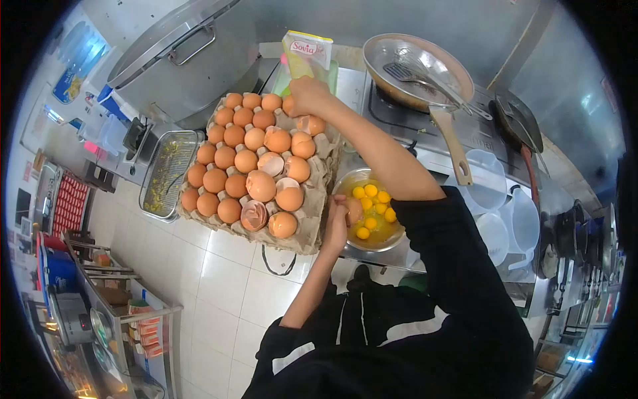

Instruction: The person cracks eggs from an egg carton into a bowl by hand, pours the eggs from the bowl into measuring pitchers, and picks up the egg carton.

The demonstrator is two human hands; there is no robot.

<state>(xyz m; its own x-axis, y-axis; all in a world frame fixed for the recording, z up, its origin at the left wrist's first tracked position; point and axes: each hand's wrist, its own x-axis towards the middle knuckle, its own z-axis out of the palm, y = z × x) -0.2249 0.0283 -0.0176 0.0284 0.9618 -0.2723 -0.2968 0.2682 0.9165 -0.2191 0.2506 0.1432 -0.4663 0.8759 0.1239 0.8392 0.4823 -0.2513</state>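
Note:
My left hand (337,223) is closed around a brown egg (355,210) at the left rim of a metal bowl (376,248). Several yolks (369,203) lie in egg white inside the bowl. Stretched across to the far right corner of a cardboard egg tray (306,239), my right hand (310,97) has its fingers curled on a brown egg (288,106), which they partly hide. Whole brown eggs (224,157) fill the tray's left side. Cracked shells (254,215) sit in cups along its right side, one just below my right hand.
A large lidded pot (193,73) stands behind the tray, a wire basket (169,174) left of it. A Sovia packet (307,50) stands beyond my right hand. A frying pan (448,63) holding a slotted turner sits on the stove; plastic jugs (520,223) are at right.

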